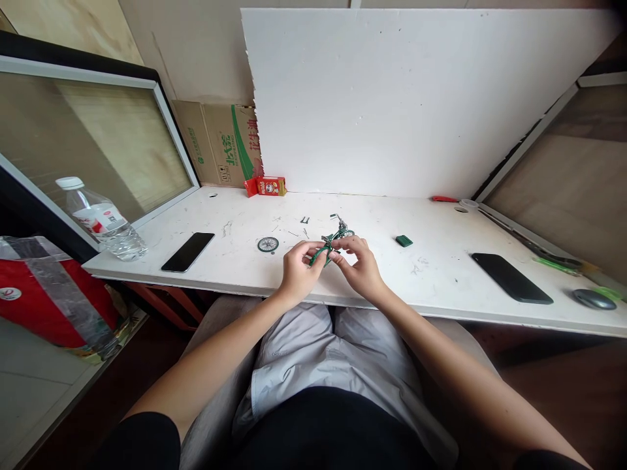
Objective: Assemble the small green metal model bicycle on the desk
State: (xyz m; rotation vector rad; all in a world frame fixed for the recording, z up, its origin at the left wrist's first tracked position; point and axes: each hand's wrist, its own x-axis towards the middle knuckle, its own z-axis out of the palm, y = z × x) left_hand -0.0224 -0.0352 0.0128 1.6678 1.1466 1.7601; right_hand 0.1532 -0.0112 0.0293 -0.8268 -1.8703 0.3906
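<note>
A small green model bicycle is gripped between both hands just above the white table, its handlebar and one wheel pointing away from me. My left hand pinches the near green part of it from the left. From the right, the thumb and fingers of my right hand close on its middle; the fingers hide much of the frame. A loose spoked wheel lies flat to the left of my hands. Beyond it are several tiny thin metal pieces and a small dark bracket-like part. A small green block-shaped piece rests to the right.
On the white table are a phone and a water bottle at left, another dark phone and a mouse at right. A red box, a carton and a white board stand behind.
</note>
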